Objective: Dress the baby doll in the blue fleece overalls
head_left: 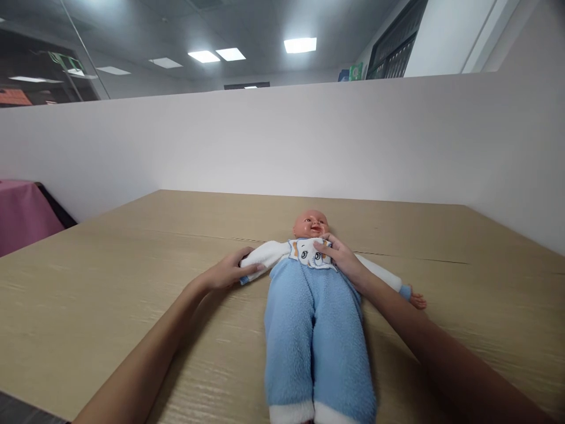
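Observation:
A baby doll (314,318) lies on its back on the wooden table, its head away from me. It wears fuzzy blue trousers and a white top with an animal face on the chest. My left hand (227,269) is closed round the cuff end of the white sleeve (265,254) on the left; the doll's hand there is hidden. My right hand (342,257) rests on the chest near the shoulder, its fingers at the bib (304,253) just below the chin. On the right the other sleeve (382,272) stretches out, with the doll's bare hand (417,298) showing.
The light wooden table (132,282) has a seam across it behind the doll. A white partition wall (282,141) stands along the far side. At the far left is a pink-covered surface (26,215).

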The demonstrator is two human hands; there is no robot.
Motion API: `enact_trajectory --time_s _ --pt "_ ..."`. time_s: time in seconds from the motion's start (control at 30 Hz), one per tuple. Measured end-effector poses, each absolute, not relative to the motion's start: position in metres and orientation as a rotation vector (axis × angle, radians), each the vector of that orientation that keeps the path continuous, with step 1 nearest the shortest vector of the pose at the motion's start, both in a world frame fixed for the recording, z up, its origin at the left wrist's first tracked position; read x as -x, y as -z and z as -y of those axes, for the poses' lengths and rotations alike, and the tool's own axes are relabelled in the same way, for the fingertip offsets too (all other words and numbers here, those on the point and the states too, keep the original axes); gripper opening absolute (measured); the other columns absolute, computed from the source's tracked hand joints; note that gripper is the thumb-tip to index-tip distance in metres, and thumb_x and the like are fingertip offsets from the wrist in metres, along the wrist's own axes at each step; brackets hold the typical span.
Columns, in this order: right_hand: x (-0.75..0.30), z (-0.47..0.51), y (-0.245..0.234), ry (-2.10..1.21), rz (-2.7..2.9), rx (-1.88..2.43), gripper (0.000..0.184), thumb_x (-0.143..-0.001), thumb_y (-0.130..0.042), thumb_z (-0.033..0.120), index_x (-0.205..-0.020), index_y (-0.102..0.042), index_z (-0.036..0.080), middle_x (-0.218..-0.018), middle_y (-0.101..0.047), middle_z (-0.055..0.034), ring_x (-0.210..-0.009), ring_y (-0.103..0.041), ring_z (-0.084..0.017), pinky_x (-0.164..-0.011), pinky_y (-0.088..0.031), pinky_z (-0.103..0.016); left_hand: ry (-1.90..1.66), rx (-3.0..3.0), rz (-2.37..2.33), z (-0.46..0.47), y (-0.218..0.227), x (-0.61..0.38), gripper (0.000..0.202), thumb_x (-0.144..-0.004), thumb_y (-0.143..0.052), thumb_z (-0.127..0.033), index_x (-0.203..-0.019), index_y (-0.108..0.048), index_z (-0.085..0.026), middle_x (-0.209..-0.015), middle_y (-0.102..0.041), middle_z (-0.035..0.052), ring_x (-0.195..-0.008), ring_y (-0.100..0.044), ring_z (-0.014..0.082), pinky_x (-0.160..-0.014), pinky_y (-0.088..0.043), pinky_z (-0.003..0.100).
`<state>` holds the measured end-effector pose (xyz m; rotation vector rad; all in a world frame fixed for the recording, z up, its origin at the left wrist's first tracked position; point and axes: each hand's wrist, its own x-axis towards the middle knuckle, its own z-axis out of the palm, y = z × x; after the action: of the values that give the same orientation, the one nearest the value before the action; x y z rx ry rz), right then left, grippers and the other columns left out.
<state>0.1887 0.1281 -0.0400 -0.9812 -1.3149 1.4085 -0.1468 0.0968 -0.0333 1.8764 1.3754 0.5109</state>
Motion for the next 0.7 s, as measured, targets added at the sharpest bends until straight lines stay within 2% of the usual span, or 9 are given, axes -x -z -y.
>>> enact_trajectory --time_s 0.07,0.13,0.23,0.33,0.4,0.5,0.57,0.7 --pt "-0.192 -0.129 0.038 -1.411 1.333 0.999 0.050 -0.072 -0.089 0.060 -0.096 -0.059 0.027 -0.084 -0.076 0.0026 -0.074 -0.070 -0.019 -0.069 -0.053 -0.031 -0.563 -1.967 -1.391 -0.099 0.039 0.148 0.061 -0.090 -0.065 -0.072 -0.129 -0.066 -0.025 -0.119 -0.072 0.0051 -0.100 -0.066 0.0266 -0.081 -0.049 0.033" --pt "-0.199 -0.129 0.034 -1.338 1.431 1.054 0.044 -0.075 -0.088 0.056 -0.095 -0.062 0.026 -0.084 -0.075 0.0021 -0.077 -0.070 -0.021 -0.071 -0.053 -0.032 -0.591 -2.049 -1.435 -0.103 0.045 0.147 0.057 -0.090 -0.065 -0.072 -0.120 -0.069 -0.023 -0.115 -0.074 0.0051 -0.101 -0.066 0.0278 -0.084 -0.048 0.035" --pt "-0.214 -0.127 0.027 -0.905 1.759 1.277 0.031 -0.085 -0.080 0.053 -0.093 -0.067 0.026 -0.091 -0.077 -0.0017 -0.088 -0.070 -0.025 -0.080 -0.051 -0.036 -0.650 -2.149 -1.525 -0.106 0.051 0.148 0.054 -0.092 -0.061 -0.072 -0.111 -0.070 -0.023 -0.109 -0.075 0.0050 -0.096 -0.066 0.0276 -0.082 -0.046 0.036" --pt "-0.233 -0.115 0.028 -0.413 1.945 1.467 0.027 -0.095 -0.066 0.053 -0.099 -0.069 0.026 -0.100 -0.078 -0.0067 -0.096 -0.071 -0.029 -0.084 -0.051 -0.040 -0.676 -2.244 -1.590 -0.106 0.054 0.152 0.052 -0.093 -0.058 -0.072 -0.104 -0.071 -0.024 -0.108 -0.076 0.0063 -0.096 -0.067 0.0287 -0.083 -0.046 0.038" --pt "-0.251 -0.100 0.035 -0.175 1.973 1.501 0.027 -0.097 -0.062 0.050 -0.105 -0.068 0.025 -0.105 -0.077 -0.0096 -0.101 -0.069 -0.031 -0.088 -0.051 -0.043 -0.698 -2.284 -1.624 -0.106 0.055 0.155 0.054 -0.094 -0.058 -0.072 -0.115 -0.071 -0.024 -0.110 -0.076 0.0076 -0.102 -0.067 0.0310 -0.087 -0.048 0.041" --pt "-0.291 -0.073 0.056 0.104 2.046 1.504 0.032 -0.097 -0.060 0.046 -0.120 -0.067 0.025 -0.120 -0.074 -0.0130 -0.113 -0.065 -0.036 -0.101 -0.047 -0.050 -0.846 -2.367 -1.699 -0.104 0.050 0.151 0.061 -0.097 -0.055 -0.067 -0.139 -0.060 -0.024 -0.121 -0.076 0.0097 -0.121 -0.062 0.0349 -0.106 -0.044 0.050" --pt "-0.321 -0.057 0.072 0.169 2.065 1.528 0.044 -0.094 -0.063 0.049 -0.131 -0.064 0.025 -0.126 -0.072 -0.0146 -0.115 -0.064 -0.038 -0.102 -0.047 -0.053 -0.999 -2.412 -1.699 -0.098 0.038 0.133 0.054 -0.102 -0.048 -0.061 -0.138 -0.059 -0.022 -0.131 -0.072 0.0111 -0.130 -0.057 0.0348 -0.115 -0.038 0.053" --pt "-0.367 -0.044 0.094 0.006 2.047 1.523 0.055 -0.087 -0.070 0.054 -0.134 -0.063 0.027 -0.125 -0.074 -0.0151 -0.111 -0.068 -0.039 -0.099 -0.051 -0.053 -1.148 -2.452 -1.419 -0.082 0.002 0.057 0.040 -0.107 -0.046 -0.050 -0.131 -0.061 -0.023 -0.134 -0.068 0.0110 -0.130 -0.056 0.0304 -0.115 -0.041 0.046"
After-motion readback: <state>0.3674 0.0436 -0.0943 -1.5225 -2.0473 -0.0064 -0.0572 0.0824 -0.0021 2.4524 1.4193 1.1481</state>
